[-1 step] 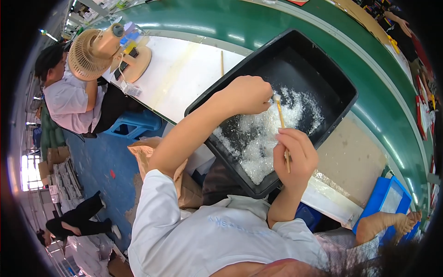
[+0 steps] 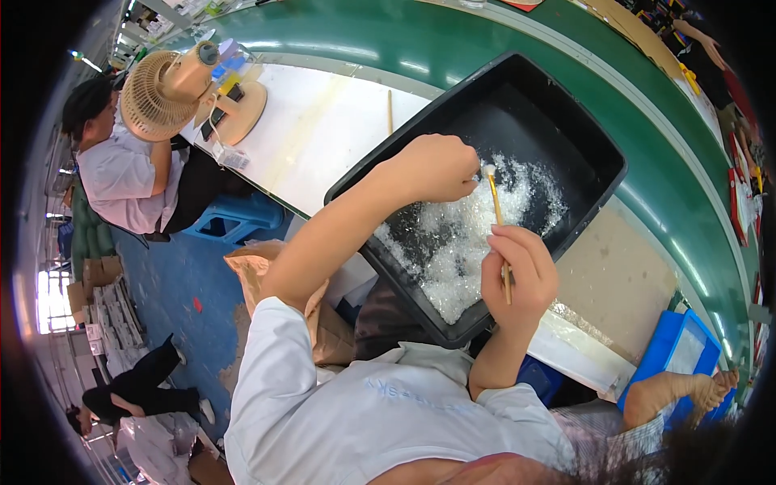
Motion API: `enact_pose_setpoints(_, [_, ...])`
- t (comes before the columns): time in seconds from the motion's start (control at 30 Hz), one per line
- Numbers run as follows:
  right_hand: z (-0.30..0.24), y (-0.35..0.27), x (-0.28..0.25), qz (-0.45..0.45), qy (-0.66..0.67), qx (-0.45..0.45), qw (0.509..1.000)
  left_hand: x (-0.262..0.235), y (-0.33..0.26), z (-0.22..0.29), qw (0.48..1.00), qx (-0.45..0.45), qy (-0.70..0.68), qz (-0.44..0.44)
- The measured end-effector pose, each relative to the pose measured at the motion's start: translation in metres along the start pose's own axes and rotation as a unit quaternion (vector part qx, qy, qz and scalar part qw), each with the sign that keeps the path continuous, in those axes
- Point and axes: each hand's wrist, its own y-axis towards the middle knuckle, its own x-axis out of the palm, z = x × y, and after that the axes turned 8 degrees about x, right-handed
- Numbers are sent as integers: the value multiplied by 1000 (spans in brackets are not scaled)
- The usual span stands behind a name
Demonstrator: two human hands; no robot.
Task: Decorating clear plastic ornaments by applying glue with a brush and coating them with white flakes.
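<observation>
My left hand reaches over a black plastic tray, its fingers pinched on a small clear piece at the tip of a thin wooden stick. My right hand grips the lower part of that stick, which stands nearly upright above the tray's near side. A heap of small clear plastic pieces lies in the tray under both hands. The far part of the tray is bare.
The tray rests on a white tabletop beside a green conveyor belt. A beige fan stands at the table's left end, above a seated person. Another stick lies on the table. A blue bin sits lower right.
</observation>
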Motion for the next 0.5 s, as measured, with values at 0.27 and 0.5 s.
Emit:
enact_pose_setpoints(0.27, [2, 0, 2, -16, -29, 21, 999, 11, -2, -2, 995, 89, -27, 26])
enact_pose_setpoints(0.5, [0, 5, -1, -12, 4, 9, 1000, 23, -4, -9, 976, 157, 35, 148])
